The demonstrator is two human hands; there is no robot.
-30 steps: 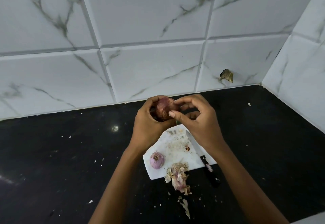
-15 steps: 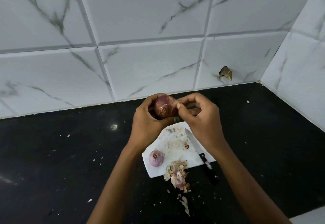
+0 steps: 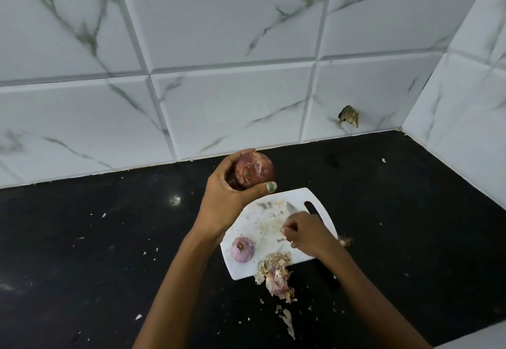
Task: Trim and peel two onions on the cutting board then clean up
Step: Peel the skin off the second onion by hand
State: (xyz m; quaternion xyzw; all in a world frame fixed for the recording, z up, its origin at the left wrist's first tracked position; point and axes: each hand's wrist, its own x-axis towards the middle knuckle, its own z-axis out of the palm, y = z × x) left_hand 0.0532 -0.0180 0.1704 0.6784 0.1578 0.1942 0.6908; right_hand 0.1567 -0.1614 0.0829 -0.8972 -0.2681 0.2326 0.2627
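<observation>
- Scraps of onion skin (image 3: pixel 276 276) are heaped at the near edge of the white cutting board (image 3: pixel 246 269), spilling onto the black counter (image 3: pixel 109 252).
- A peeled onion (image 3: pixel 242 249) sits on the board's near left part.
- The right hand (image 3: pixel 308 235) is low over the board with fingers curled; a small pale bit shows at the fingertips, though whether it is pinched cannot be told.
- The knife (image 3: pixel 291 207) lies on the board, only its blade tip showing beyond that hand.
- The left hand (image 3: pixel 230 198) grips a darker, unpeeled onion (image 3: pixel 254 170) above the board's far corner, thumb curled under it.
- Marbled wall tiles (image 3: pixel 232 107) stand behind.
</observation>
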